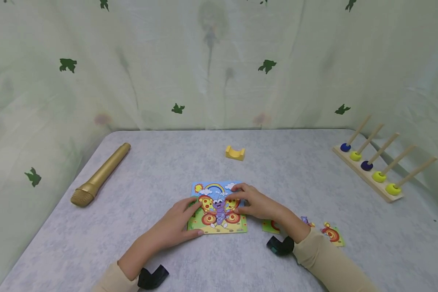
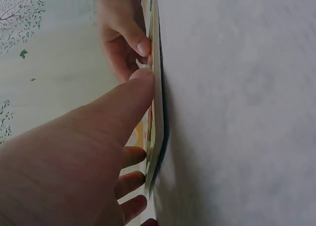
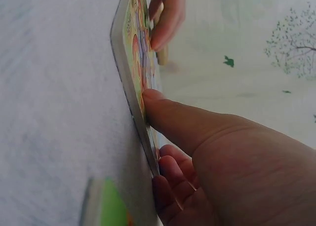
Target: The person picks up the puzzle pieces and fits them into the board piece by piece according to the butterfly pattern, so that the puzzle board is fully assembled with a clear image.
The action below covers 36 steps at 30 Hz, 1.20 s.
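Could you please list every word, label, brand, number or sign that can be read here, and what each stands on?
No text can be read in any view.
Butterfly puzzle: a tiny mark near its lower right corner, too small to read.
Loose puzzle pieces: no readable text.
Gold microphone, bead rack, yellow block and black wrist devices: no readable text.

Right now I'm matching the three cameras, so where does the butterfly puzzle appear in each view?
Head: butterfly puzzle just below centre.
Left wrist: butterfly puzzle seen edge-on, a near-upright strip mid-picture.
Right wrist: butterfly puzzle slants down from the top, left of centre.
Shared landmark: the right hand, visible in all three.
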Each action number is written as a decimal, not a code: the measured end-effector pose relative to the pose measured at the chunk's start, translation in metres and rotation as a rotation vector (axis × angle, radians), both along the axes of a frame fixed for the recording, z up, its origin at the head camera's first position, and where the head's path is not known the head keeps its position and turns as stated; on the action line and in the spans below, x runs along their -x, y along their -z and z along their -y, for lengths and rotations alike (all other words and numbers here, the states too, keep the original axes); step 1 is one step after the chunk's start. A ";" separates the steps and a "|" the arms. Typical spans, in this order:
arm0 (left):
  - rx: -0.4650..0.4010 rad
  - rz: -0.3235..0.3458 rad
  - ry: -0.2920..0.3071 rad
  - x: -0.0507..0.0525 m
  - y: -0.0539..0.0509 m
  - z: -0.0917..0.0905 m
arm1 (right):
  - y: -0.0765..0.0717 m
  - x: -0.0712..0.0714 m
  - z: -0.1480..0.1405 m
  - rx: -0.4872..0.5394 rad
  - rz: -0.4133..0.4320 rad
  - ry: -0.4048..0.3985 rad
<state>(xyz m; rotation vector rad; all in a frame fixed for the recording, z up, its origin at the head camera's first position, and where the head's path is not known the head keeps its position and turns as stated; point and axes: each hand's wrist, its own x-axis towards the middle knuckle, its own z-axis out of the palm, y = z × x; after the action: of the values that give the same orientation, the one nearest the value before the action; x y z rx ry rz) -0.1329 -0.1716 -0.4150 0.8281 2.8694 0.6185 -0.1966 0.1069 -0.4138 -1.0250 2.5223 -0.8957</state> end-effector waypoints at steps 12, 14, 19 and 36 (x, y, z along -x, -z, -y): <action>-0.085 0.002 -0.068 -0.008 0.013 0.020 | -0.004 0.001 0.000 0.048 0.096 0.015; -0.086 -0.002 -0.066 -0.008 0.013 0.020 | -0.009 0.000 -0.002 0.074 0.151 0.020; -0.090 0.008 -0.063 -0.008 0.012 0.020 | -0.029 -0.007 -0.011 0.123 0.171 0.074; -0.077 0.010 -0.069 -0.009 0.012 0.020 | -0.039 -0.053 -0.074 0.208 -0.017 0.217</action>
<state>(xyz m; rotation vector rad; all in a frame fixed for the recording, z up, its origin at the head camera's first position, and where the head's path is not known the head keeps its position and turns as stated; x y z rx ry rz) -0.1236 -0.1912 -0.4265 0.7367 2.8922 0.7422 -0.1432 0.1809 -0.3751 -0.8265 2.6348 -1.2368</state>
